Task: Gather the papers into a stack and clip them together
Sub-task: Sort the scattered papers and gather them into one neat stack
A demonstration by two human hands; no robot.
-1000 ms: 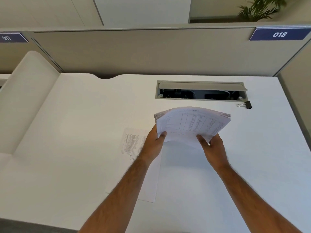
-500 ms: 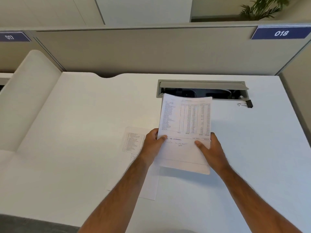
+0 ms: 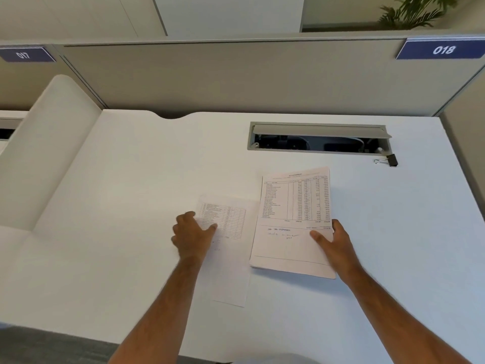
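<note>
A stack of printed papers (image 3: 294, 219) lies flat on the white desk (image 3: 131, 206), a table of figures on its top sheet. My right hand (image 3: 333, 240) grips the stack at its right edge, thumb on top. To the left lies a single loose sheet (image 3: 231, 258) with a faint printed table. My left hand (image 3: 194, 232) rests on that sheet's upper left part, fingers spread and pressing down. A black binder clip (image 3: 388, 160) sits on the desk at the far right, apart from both hands.
An open cable tray (image 3: 317, 139) is cut into the desk behind the papers. Grey partition walls (image 3: 236, 80) close off the back and right. A raised white side panel (image 3: 44, 153) borders the desk on the left.
The stack came down from the air onto the desk. My left hand let go of it and moved left onto the loose sheet. My right hand stays on the stack.
</note>
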